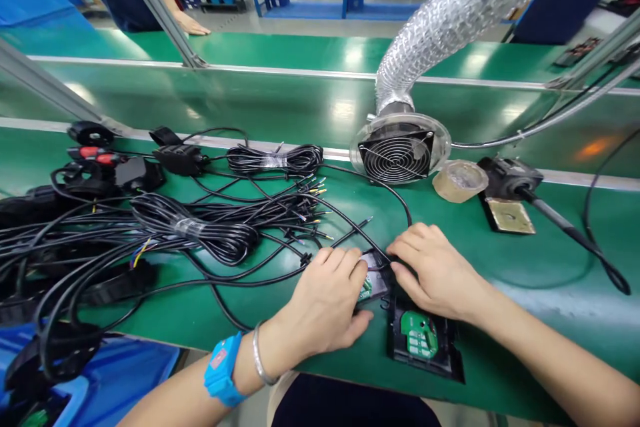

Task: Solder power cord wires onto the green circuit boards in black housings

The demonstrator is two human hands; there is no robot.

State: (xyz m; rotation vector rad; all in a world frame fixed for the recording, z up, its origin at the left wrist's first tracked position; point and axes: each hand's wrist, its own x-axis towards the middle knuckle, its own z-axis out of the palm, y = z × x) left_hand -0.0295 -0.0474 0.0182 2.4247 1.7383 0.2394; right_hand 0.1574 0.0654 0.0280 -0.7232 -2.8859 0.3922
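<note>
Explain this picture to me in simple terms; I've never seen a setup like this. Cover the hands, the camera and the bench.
There is no robot here: these are a person's bare hands, seen from a camera worn on their head, looking forward and down. The left hand covers part of a small piece with a circuit board; the right hand is beside it, fingers by a black cable. How firmly either grips is hidden. Nearby, a black housing holds another green board. On the green bench lie coiled cables at left, and a roll of tape beside a fan joined to a silver duct.
</note>
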